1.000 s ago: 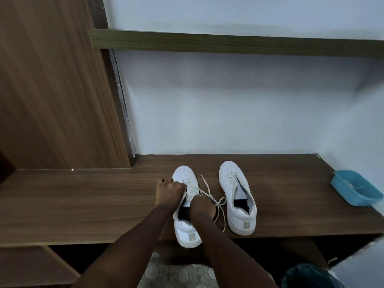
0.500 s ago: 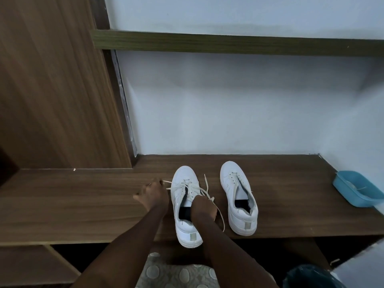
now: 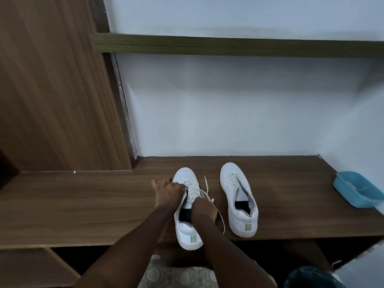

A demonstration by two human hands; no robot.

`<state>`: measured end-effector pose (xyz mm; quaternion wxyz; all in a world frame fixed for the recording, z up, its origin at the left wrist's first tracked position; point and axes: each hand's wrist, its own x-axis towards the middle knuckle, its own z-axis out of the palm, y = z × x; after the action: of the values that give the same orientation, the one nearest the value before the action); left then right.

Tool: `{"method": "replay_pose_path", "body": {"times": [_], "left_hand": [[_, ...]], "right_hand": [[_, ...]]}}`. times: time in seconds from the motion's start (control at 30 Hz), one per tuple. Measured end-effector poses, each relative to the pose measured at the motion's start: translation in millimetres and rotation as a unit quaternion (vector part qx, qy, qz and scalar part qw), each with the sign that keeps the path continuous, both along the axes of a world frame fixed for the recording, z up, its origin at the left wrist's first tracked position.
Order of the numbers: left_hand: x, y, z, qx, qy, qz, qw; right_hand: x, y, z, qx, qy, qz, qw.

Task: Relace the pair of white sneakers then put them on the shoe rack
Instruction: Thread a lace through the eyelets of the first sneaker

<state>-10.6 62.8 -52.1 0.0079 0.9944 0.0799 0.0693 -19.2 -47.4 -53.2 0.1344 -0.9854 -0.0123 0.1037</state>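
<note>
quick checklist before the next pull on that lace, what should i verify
1. Left sneaker steady on the bench: ok, the right hand holds it down.
2. Grip on the lace: ok, the left hand pinches it at the eyelets.
3. Loose end free to run: cannot tell, it passes under the right hand.
4. Heel fully on the bench: not ok, it overhangs the front edge.
5. Right sneaker laced: not ok, no lace shows in it.
</note>
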Motion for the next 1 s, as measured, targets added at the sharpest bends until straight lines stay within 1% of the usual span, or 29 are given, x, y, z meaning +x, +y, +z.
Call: {"method": "replay_pose_path", "body": {"times": [0.07,0.17,0.27,0.33,0.43,0.57,0.67,0.77,0.9,1.0], "left_hand": [[-3,1,6,-0.009,-0.014,0.012,1.000],[-4,5,10,-0.042,-0.005,0.032,0.999],[-6,13,6,-0.062,-0.025,0.057,0.996],[-8,20,0,-0.048,-0.041,0.080,0.995],[-11,30,-6,-0.032,-0.033,0.110,0.993],[-15,35,-4,-0.016,0.008,0.153,0.988],[-12,28,-1,-0.025,0.009,0.133,0.991],[-6,20,1,-0.045,-0.002,0.070,0.996],[0,4,9,-0.035,0.005,-0.016,0.999],[0,-4,12,-0.015,0.022,-0.026,0.999]], "right_hand": [[0,0,0,0.002,0.001,0.000,1.000],[0,-1,0,-0.001,0.001,0.003,1.000],[0,-2,0,-0.006,-0.002,0.008,1.000],[-1,-1,0,-0.011,-0.001,0.010,1.000],[-1,0,0,-0.015,0.001,0.009,1.000],[-1,-1,0,-0.014,-0.002,0.010,1.000],[-1,-1,-1,-0.013,-0.006,0.009,1.000],[0,0,-1,-0.010,-0.005,0.008,1.000],[0,-1,-2,-0.007,-0.009,0.006,1.000],[0,-1,-3,-0.007,-0.010,0.006,1.000]]}}
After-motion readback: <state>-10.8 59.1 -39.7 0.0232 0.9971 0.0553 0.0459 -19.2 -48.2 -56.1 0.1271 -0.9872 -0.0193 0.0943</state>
